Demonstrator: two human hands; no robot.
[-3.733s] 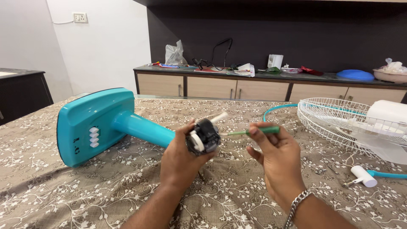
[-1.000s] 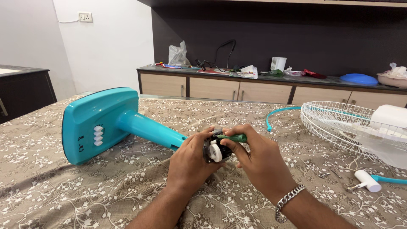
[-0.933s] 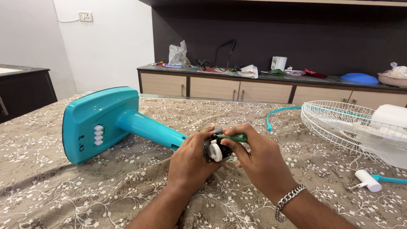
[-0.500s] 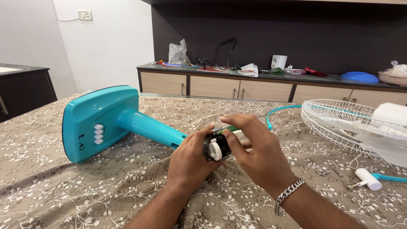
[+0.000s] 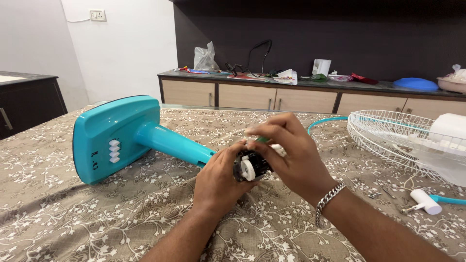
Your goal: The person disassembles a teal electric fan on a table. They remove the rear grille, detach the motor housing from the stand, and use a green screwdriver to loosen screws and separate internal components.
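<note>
Both grips apparently around black switch block

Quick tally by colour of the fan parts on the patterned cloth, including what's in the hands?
Teal: 2, the fan base with its stem and a curved teal ring by the grille.
White: 3, the wire grille, the fan blade on it, and a small plug-like piece.
Black and white: 1, the small part between left hand and right hand.
Total: 6
</note>
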